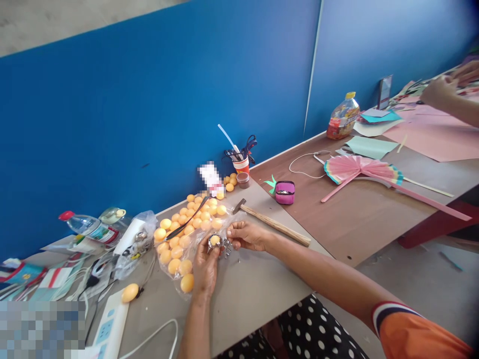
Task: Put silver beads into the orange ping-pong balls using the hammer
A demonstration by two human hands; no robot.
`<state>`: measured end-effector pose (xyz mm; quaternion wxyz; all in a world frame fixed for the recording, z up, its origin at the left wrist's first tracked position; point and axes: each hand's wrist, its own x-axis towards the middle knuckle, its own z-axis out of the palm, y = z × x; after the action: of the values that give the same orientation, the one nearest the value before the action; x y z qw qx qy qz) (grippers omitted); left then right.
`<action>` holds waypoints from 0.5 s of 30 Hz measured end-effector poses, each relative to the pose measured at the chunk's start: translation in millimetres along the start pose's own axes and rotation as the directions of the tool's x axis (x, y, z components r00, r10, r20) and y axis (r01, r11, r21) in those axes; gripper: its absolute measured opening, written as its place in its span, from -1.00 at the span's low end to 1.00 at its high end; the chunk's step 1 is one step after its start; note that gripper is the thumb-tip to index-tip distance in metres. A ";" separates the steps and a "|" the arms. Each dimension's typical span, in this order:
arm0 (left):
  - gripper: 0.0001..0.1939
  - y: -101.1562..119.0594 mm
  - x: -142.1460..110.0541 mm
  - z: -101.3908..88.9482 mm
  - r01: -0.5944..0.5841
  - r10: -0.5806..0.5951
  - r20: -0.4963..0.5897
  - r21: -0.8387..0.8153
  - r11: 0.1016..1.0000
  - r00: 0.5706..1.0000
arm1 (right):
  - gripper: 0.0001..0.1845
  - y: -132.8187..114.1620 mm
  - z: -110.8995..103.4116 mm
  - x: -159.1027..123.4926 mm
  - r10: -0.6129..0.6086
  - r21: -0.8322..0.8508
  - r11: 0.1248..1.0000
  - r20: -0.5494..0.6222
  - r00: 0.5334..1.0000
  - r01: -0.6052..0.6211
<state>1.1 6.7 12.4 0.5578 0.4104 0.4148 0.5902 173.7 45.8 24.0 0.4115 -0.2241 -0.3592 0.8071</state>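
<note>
An orange ping-pong ball [214, 240] with shiny silver trim around it sits in my left hand [206, 264], held between the thumb and fingers. My right hand [247, 236] is close on the right, its thumb and fingertips pinched together. Dangling silver pieces [226, 248] hang between the two hands, just below the right fingertips. What the right fingers grip is too small to make out. Behind and left of my hands, many orange ping-pong balls [174, 266] lie in a clear plastic bag, with a dark strap [187, 219] across them.
Behind my right hand lies a wooden-handled hammer [277, 223]. Farther back are a small purple box [285, 193] and a paper cup of tools [241, 162]. A power strip [111, 319] and bottles [90, 227] are at left. Rightward are a pink paper fan [359, 169] and another person's hands [441, 92].
</note>
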 end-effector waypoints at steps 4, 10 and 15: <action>-0.53 2.1 -1.4 0.8 0.011 -0.011 0.032 -0.001 1.000 0.999 | -0.69 -3.2 0.6 -1.7 0.032 0.000 0.999 0.054 0.998 -0.032; -0.55 3.4 -2.5 1.0 0.004 -0.007 0.057 0.052 0.999 0.998 | -0.76 -2.4 9.0 -4.7 -0.068 -0.167 0.984 0.003 0.998 0.067; -0.53 -0.3 -2.9 -1.8 0.010 -0.016 0.059 0.102 0.995 0.998 | -0.85 5.5 10.8 -2.0 -0.185 -0.389 0.909 -0.050 0.982 0.151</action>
<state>-0.4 3.8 11.5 0.5521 0.4531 0.4301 0.5522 165.0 37.7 26.9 0.4425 -0.3030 -0.5100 0.6725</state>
